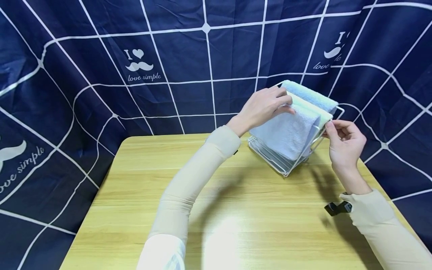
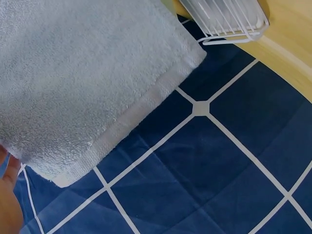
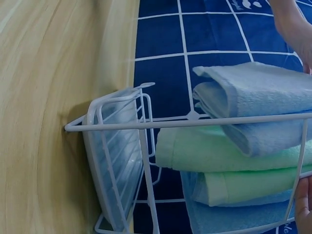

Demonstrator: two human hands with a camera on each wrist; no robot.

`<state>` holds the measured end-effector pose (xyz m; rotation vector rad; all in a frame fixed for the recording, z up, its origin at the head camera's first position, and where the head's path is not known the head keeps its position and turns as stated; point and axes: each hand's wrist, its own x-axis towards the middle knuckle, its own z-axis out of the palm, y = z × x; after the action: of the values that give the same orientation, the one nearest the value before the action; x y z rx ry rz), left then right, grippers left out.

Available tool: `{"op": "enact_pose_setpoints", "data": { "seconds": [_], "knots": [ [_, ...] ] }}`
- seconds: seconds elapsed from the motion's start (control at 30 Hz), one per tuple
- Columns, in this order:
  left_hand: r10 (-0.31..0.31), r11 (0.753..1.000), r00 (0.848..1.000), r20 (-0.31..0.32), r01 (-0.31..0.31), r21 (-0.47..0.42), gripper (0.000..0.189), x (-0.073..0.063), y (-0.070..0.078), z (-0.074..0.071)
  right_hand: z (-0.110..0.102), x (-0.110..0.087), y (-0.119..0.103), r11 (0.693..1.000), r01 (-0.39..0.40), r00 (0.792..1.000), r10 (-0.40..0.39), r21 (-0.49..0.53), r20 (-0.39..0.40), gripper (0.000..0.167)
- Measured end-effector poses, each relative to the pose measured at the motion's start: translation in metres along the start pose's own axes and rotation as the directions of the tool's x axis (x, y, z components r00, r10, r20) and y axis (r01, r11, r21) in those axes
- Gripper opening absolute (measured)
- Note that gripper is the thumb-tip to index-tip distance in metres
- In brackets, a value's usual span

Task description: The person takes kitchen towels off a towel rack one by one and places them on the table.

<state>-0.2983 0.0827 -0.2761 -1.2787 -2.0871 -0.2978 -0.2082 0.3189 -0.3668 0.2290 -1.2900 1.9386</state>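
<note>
A white wire rack (image 1: pixel 285 173) stands at the back right of the table. Three folded towels hang over its bars. In front is a pale blue towel (image 1: pixel 281 131), behind it a pale green towel (image 1: pixel 312 107), and at the back a light blue towel (image 1: pixel 308 93). My left hand (image 1: pixel 264 107) holds the front towel near its top fold, with curled fingers; the left wrist view catches only part of that hand beside the towel (image 2: pixel 87 83). At the rack's right end, my right hand (image 1: pixel 345 140) pinches the frame (image 3: pixel 219 121) between thumb and fingers.
A shallow tray (image 3: pixel 109 161) sits in the rack's base, low over the wooden table (image 1: pixel 162 210). Dark blue cloth with white grid lines (image 1: pixel 179 67) hangs behind and at both sides of the table. The rack stands close to the back edge.
</note>
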Motion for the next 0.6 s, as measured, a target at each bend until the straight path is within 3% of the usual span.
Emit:
{"op": "enact_pose_setpoints", "data": {
  "seconds": [0.6],
  "knots": [
    [-0.019,0.999,1.0,-0.025,0.018,-0.042,0.029,-0.006,-0.003,-0.019,-0.004,0.0,0.002,1.0,0.012,1.0,-0.012,-0.017,0.006,0.006]
  ]
}}
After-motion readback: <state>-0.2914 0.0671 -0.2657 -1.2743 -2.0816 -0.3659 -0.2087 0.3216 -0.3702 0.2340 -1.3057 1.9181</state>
